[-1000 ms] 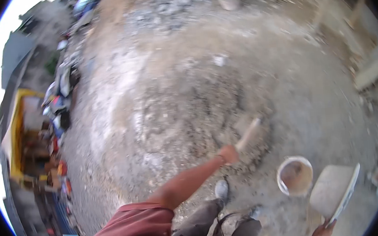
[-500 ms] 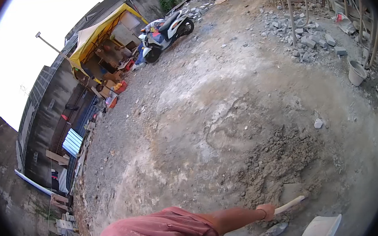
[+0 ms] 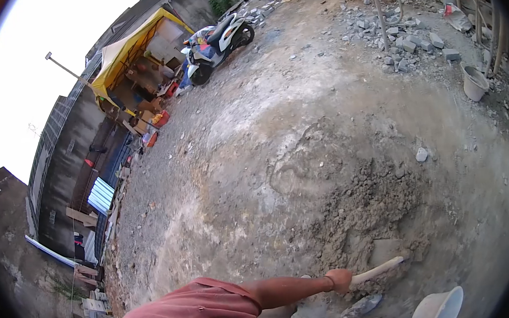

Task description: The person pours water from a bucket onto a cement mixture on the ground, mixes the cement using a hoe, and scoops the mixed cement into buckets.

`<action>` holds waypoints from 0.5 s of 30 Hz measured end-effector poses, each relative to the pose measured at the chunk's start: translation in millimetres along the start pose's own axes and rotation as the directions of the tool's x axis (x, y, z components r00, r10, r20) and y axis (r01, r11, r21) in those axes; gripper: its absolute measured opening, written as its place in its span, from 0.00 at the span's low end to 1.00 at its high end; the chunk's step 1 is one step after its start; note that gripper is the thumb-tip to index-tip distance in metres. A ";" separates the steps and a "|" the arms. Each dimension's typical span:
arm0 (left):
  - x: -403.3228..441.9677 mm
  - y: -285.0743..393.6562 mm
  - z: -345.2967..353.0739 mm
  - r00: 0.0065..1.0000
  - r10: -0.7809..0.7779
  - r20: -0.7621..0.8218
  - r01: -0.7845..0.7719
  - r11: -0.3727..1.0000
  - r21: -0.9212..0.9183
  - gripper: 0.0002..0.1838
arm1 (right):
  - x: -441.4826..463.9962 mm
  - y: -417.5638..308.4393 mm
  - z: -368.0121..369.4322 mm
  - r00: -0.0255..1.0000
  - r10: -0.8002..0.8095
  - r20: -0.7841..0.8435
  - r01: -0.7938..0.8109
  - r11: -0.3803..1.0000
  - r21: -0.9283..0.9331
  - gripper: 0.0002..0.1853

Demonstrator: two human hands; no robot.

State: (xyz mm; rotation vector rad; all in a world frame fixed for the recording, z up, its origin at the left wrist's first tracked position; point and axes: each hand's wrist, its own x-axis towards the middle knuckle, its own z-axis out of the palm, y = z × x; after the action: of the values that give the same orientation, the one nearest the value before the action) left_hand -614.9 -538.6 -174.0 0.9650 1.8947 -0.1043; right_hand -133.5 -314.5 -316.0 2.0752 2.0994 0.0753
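My left hand (image 3: 339,280) reaches across from a pink sleeve (image 3: 189,313) and is closed around the pale wooden handle (image 3: 376,270) of what looks like a hoe. Its flat grey blade (image 3: 388,248) lies against a heap of wet mortar (image 3: 370,203), partly sunk in it. My right hand is out of the picture. Near the lower edge, a shoe (image 3: 364,305) shows below the handle. To its right stands a white bucket (image 3: 438,307), cut off by the frame's bottom.
A white stone chunk (image 3: 422,154) lies beyond the heap. Grey rubble blocks (image 3: 408,42) and another bucket (image 3: 475,83) are at the upper right, near wooden poles (image 3: 376,9). Farther back, a scooter (image 3: 218,44) is parked beside a yellow canopy (image 3: 135,45).
My left hand has moved left and slightly up, baring more of the handle. The blade has shifted slightly up in view. The whole view has tilted a little.
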 end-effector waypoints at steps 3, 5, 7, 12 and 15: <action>-12.1 9.0 -13.0 0.999 -0.033 0.043 0.032 0.999 0.005 0.13 | -18.1 -25.1 52.6 0.998 -0.059 0.023 0.060 0.998 -0.033 0.14; -19.8 14.5 -16.3 0.999 -0.022 0.040 0.022 1.000 -0.004 0.14 | -29.3 -37.6 144.6 0.988 0.086 0.125 -0.096 0.992 0.078 0.13; -22.6 16.0 -16.0 1.000 -0.014 0.025 0.014 1.000 0.012 0.13 | -39.8 -46.1 169.8 0.977 0.083 0.195 -0.104 0.989 0.104 0.13; -21.3 10.2 -11.2 1.000 0.021 0.006 -0.021 0.999 0.030 0.12 | -50.8 -64.4 192.9 0.960 0.055 0.274 -0.109 0.977 0.185 0.14; -19.4 11.2 -3.2 1.000 0.000 -0.029 0.000 1.000 0.001 0.11 | -59.5 -64.4 184.5 0.960 0.021 0.279 -0.090 0.967 0.238 0.15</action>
State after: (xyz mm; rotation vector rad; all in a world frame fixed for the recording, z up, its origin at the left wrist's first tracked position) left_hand -605.7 -540.7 -153.4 0.9725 1.9211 -0.0921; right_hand -165.7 -392.7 -502.0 2.1324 1.9648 -0.4657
